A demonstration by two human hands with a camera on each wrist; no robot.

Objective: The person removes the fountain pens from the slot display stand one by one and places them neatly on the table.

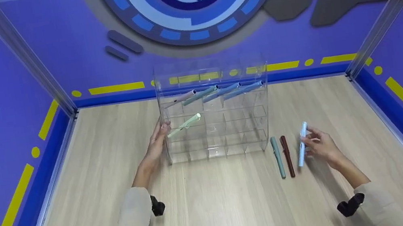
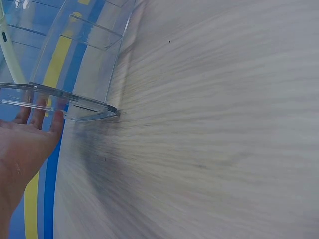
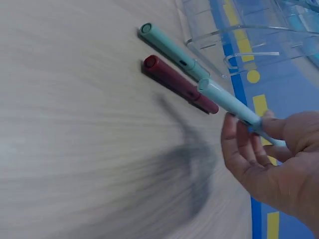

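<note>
In the head view my right hand [image 1: 321, 146] pinches a light blue pen [image 1: 303, 144] between thumb and fingers, raised over the table at a tilt. My left hand [image 1: 153, 145] rests against the left side of a clear acrylic pen rack [image 1: 220, 151]. Seen from the left wrist, its fingers [image 2: 39, 115] lie fairly straight along the side panel. Two capped pens, one teal [image 1: 278, 157] and one dark red [image 1: 287, 156], lie side by side on the table, left of the held pen.
An upper row of the rack holds a pinkish pen [image 1: 181, 98], a green pen [image 1: 201, 95] and two blue pens, all slanted. Lower left sits a pale green pen [image 1: 185, 125]. Blue printed walls [image 1: 113, 74] with metal corner posts enclose the wooden table [image 1: 218, 212].
</note>
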